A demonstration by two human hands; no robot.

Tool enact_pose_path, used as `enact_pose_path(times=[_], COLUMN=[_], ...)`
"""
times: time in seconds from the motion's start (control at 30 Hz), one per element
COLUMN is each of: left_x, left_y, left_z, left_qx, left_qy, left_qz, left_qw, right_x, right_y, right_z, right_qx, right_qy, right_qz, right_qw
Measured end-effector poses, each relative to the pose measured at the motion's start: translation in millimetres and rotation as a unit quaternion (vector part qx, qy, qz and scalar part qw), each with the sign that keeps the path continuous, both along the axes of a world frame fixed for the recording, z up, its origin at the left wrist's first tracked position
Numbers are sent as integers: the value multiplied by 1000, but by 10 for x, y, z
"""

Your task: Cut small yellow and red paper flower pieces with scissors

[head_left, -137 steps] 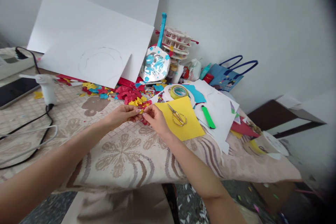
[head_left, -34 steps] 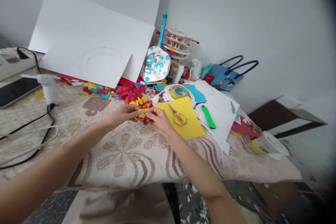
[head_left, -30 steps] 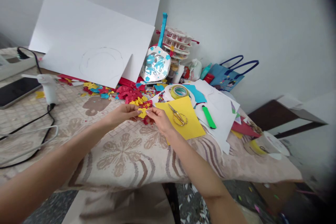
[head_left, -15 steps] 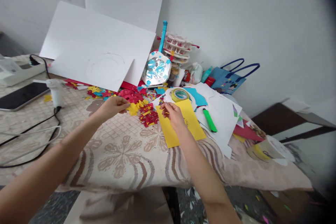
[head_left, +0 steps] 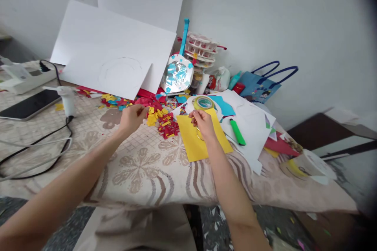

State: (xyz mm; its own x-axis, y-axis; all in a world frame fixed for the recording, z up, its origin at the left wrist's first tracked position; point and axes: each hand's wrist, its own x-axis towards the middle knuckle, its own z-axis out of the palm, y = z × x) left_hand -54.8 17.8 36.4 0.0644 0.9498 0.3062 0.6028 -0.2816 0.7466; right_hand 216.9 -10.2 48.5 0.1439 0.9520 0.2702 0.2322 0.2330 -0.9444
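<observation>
My left hand (head_left: 133, 118) is closed in a pinch at the left edge of a small pile of yellow paper cut-outs (head_left: 153, 117). Whatever sits between its fingertips is too small to make out. Above a yellow sheet (head_left: 191, 147), my right hand (head_left: 204, 123) has its fingers curled together, and I cannot see what they hold, if anything. A curved outline (head_left: 199, 134) shows on the sheet, partly hidden by my right wrist. Between the hands lie red paper scraps (head_left: 169, 127) mixed with yellow bits. A green box cutter (head_left: 237, 132) rests on white paper to the right.
A tape roll (head_left: 204, 102) lies behind the yellow sheet. White boards (head_left: 118, 47) lean on the wall. A glue gun (head_left: 67, 100), a phone (head_left: 31, 104) and cables are at left. Blue bag (head_left: 262, 86) and stacked white craft (head_left: 202, 49) stand at the back.
My left hand has moved slightly right and up beside the yellow cut-outs. My right hand has shifted a little right and up over the yellow sheet. The whole view has shifted slightly.
</observation>
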Motion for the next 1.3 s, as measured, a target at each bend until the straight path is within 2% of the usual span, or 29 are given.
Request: enact_pose_path(times=[0.1, 0.17, 0.23, 0.33, 0.47, 0.6, 0.8, 1.0, 1.07, 1.17, 1.3], left_x=[73, 100, 118, 151, 196, 199, 193, 223, 222, 209, 201], left_y=[12, 19, 10, -35, -80, -66, -62, -81, -75, -57, -62], left_z=[-40, -69, -90, -86, -51, -43, -53, -78, -96, -126, -115], left_qx=[23, 21, 23, 25, 31, 64, 20, -9, -4, -1, -5], left_qy=[28, 31, 33, 35, 56, 59, 28, 46, 50, 52, 53], left_qz=[-11, -33, -49, -73, -71, -69, -87, -113, -117, -123, -119], left_qw=[999, 999, 998, 996, 995, 994, 996, 992, 992, 991, 991], right_x=[81, 178, 305, 511, 722, 799, 703, 537, 511, 496, 511], right_y=[-16, -21, -29, -65, -146, -212, -243, -281, -295, -307, -307], right_z=[37, 52, 56, 50, 35, -19, -115, -78, -67, -68, -64], right_qx=[26, 46, 52, 15, -46, -107, -149, -184, -190, -177, -121], right_qy=[-73, -162, -272, -395, -428, -438, -503, -555, -558, -546, -496], right_qz=[-26, -61, -91, -104, -104, -75, -70, -56, -60, -63, -73], right_qw=[997, 984, 956, 913, 897, 889, 849, 810, 806, 816, 857])
